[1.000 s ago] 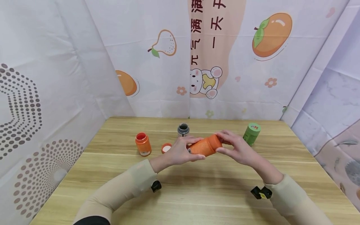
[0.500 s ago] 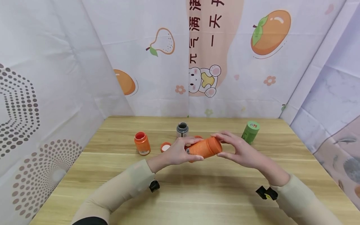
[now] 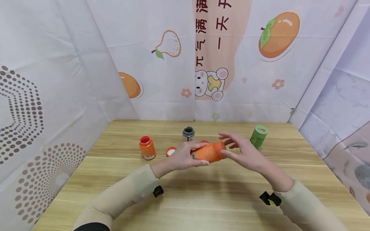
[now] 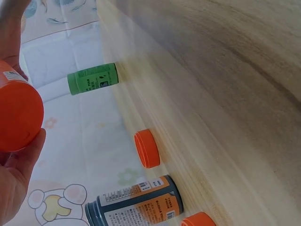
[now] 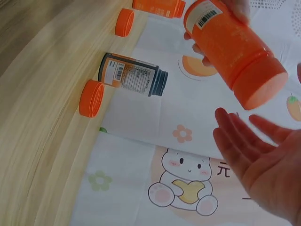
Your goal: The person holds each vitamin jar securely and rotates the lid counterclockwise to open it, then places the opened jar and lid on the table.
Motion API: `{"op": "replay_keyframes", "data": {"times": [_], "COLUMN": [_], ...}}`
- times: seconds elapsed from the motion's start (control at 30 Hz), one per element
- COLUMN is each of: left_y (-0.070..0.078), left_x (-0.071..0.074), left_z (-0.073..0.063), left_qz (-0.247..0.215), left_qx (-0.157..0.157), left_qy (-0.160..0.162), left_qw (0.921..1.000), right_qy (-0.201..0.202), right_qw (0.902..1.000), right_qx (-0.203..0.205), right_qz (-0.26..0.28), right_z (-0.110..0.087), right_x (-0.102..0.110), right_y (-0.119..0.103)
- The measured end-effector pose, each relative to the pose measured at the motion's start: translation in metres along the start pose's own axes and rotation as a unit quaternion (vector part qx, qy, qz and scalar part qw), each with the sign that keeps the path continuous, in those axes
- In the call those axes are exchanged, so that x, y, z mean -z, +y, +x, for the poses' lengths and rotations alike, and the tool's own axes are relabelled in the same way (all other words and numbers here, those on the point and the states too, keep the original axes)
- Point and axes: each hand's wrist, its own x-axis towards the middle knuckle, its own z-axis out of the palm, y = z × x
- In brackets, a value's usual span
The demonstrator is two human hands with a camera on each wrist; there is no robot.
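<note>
The orange bottle (image 3: 207, 154) is held above the middle of the wooden table (image 3: 199, 205), tilted, with its capped end to the right. The left hand (image 3: 185, 156) grips its body from the left, thumb on the near side and fingers on the far side. The right hand (image 3: 245, 153) is just beside the orange lid (image 5: 260, 84), its fingers spread and loosely bent; in the right wrist view, the fingers that show are apart from the lid. On the far part of the table, an uncapped orange jar (image 3: 148, 149) stands at the left, then an orange cap (image 3: 171, 151), an uncapped grey bottle (image 3: 188, 134) and another orange cap (image 5: 91, 98). A green canister (image 3: 258, 138) stands at the far right.
</note>
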Motion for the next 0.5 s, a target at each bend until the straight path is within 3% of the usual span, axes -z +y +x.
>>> {"op": "replay_keyframes", "data": {"times": [0.2, 0.5], "left_y": [0.0004, -0.0009], "left_x": [-0.0008, -0.0005], "left_z": [0.0010, 0.0008], "left_qz": [0.011, 0.021], "left_qx": [-0.016, -0.018], "left_qy": [0.004, 0.010], "left_qw": [0.9998, 0.9996], "right_qy": [0.004, 0.008], "right_qw": [0.9989, 0.9995], "right_qx": [-0.042, -0.032], "right_qz": [-0.021, -0.001], "right_z": [0.0012, 0.0002], "right_x": [-0.0045, -0.0064], "right_y": [-0.0027, -0.0029]}}
